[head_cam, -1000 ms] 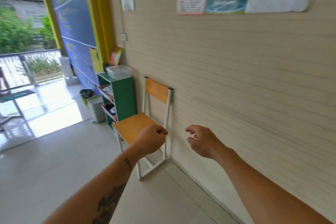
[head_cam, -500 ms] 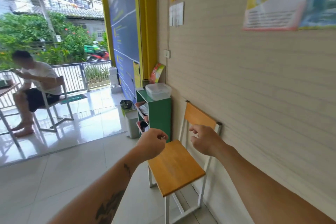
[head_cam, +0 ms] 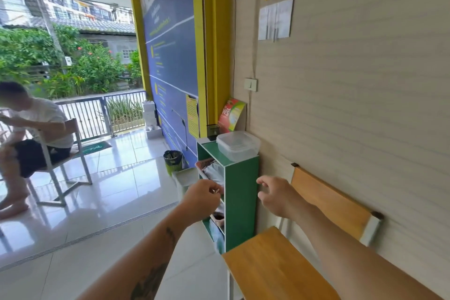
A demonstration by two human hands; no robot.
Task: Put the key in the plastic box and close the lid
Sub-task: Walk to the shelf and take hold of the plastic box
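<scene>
A clear plastic box (head_cam: 237,145) with its lid on sits on top of a green shelf unit (head_cam: 241,200) against the wall. My left hand (head_cam: 202,198) is closed around a small metal key (head_cam: 216,190), whose tip peeks out between the fingers, in front of the shelf and below the box. To its right, my right hand (head_cam: 277,193) hovers by the shelf's near edge with the fingers apart and nothing in them.
A wooden chair (head_cam: 292,265) with a white frame stands against the wall, close on the right. A small bin (head_cam: 173,161) and a white bin (head_cam: 185,179) sit left of the shelf. A person (head_cam: 29,134) sits on a chair at the far left.
The view has moved closer to the green shelf, which now looms larger ahead. Both hands stay raised; the left one still holds the key.
</scene>
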